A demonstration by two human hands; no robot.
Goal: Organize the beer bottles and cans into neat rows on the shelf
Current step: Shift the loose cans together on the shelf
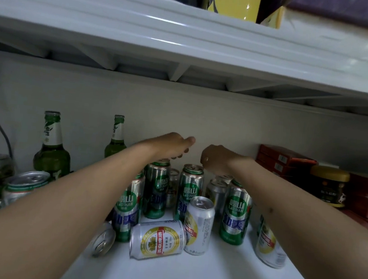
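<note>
The task looks only partly done. At the left, two green bottles (pixel 52 148) stand by the back wall, and some cans (pixel 26 184) near them lie tilted. In the middle of the shelf (pixel 190 272), tall green cans (pixel 190 190) stand in a loose group, but one white can (pixel 157 239) lies on its side. The left hand (pixel 173 145) and the right hand (pixel 215 158) hover above this group, fingers loosely curled, holding nothing. At the right, one more can (pixel 269 245) leans apart.

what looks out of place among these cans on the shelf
Two cans lie on their sides at the front: a white and yellow can and a silver can left of it. The others stand upright.
</note>
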